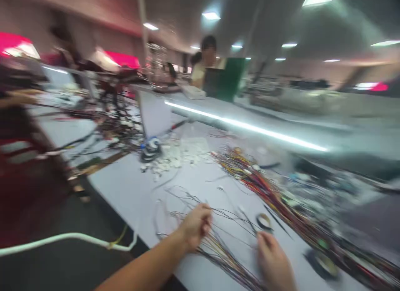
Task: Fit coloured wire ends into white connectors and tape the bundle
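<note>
My left hand is closed around thin wires above the white tabletop. Dark strands stretch from it toward my right hand, whose thumb and fingers pinch the wires near their ends. Beneath and between both hands lies a loose bundle of thin wires, mostly dark with some yellowish ones. Just beyond my right fingertips a roll of black tape rests on the table. Motion blur hides the exact strands in each grip.
A thick bundle of coloured wires runs along the right, beside another tape roll. Small white pieces are heaped at the back near a striped dark object. A light tube crosses behind. A person is at the far side.
</note>
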### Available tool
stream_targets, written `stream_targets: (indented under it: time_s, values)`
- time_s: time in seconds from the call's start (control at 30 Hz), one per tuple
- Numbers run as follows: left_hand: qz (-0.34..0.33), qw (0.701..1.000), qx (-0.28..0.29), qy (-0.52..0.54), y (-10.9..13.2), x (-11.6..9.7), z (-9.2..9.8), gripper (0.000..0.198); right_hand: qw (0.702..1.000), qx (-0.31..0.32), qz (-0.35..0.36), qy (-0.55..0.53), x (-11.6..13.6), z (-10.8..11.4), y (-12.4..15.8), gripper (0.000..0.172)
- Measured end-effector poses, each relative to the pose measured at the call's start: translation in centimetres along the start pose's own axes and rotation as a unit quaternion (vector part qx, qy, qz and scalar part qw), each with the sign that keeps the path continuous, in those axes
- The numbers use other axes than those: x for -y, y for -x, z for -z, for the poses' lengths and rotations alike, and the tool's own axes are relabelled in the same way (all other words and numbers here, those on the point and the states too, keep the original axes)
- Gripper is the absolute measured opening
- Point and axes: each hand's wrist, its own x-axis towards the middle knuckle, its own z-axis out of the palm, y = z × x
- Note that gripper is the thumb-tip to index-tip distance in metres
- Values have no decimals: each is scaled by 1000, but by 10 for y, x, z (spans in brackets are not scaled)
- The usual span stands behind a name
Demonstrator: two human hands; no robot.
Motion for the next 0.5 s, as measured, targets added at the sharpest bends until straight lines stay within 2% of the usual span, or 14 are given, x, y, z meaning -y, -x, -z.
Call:
stream_targets:
  time_s: [0.07, 0.13, 0.3, 0.4, 0.5]
  values:
    - [38, 998, 15, 50, -10, -3, 3, 18, 999, -11, -49, -2, 5, 3, 10, 43]
    - [49, 995, 14, 91, -18, -7, 3, 17, 999, 6, -53, -10, 13, -2, 11, 41]
    - [-31, 984, -28, 174, -20, -19, 2, 7, 998, 8, -63, -22, 26, -7, 11, 40]
    - [18, 983, 6, 183, -19, -16, 1, 13, 997, 16, -74, -29, 24, -5, 13, 38]
    - [83, 989, 55, 112, -19, -4, -1, 27, 996, 22, -79, -24, 20, -5, 13, 38]
